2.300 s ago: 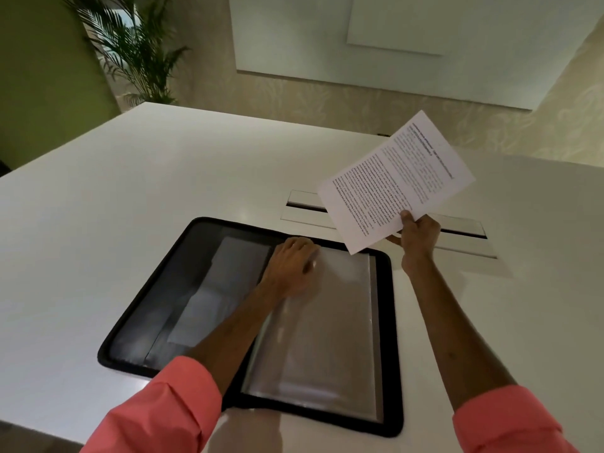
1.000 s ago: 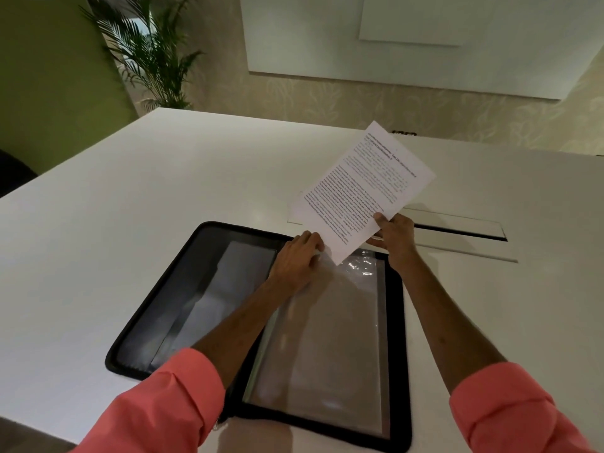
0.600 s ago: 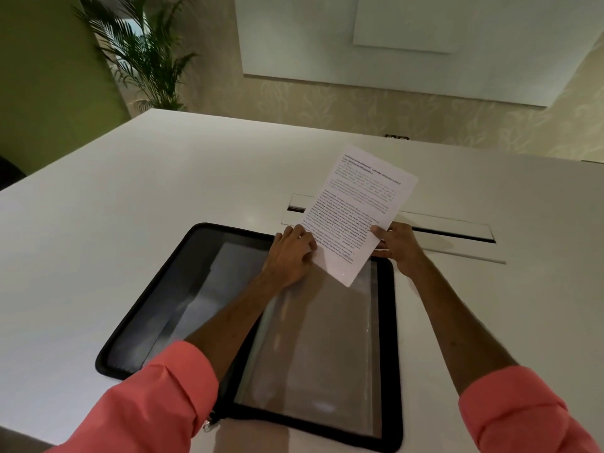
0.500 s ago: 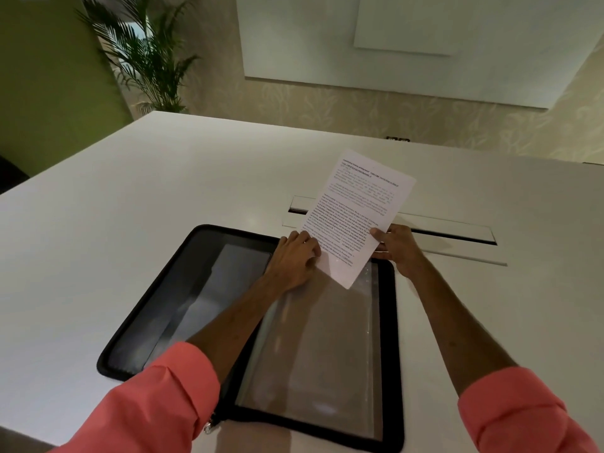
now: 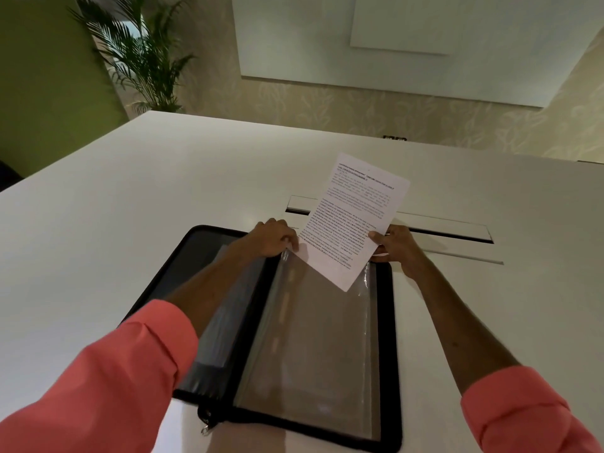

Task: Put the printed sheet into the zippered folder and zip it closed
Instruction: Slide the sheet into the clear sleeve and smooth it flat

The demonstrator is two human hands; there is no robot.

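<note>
The black zippered folder (image 5: pixel 385 322) lies open flat on the white table, clear plastic sleeves (image 5: pixel 313 341) on its right half. My right hand (image 5: pixel 394 245) grips the printed sheet (image 5: pixel 351 220) by its right edge, the sheet tilted with its lower corner over the top of the sleeves. My left hand (image 5: pixel 273 238) pinches the upper left corner of the top sleeve. A metal zip pull (image 5: pixel 205 429) hangs at the folder's near edge.
A long cable slot with a lid (image 5: pixel 441 232) is set into the table (image 5: pixel 114 223) just beyond the folder. A potted palm (image 5: pixel 140 50) stands past the far left corner. Pale wall panels hang behind.
My right hand has brought the sheet down and left from above the table to the folder's top edge. My left hand has shifted to pinch the sleeve's upper corner.
</note>
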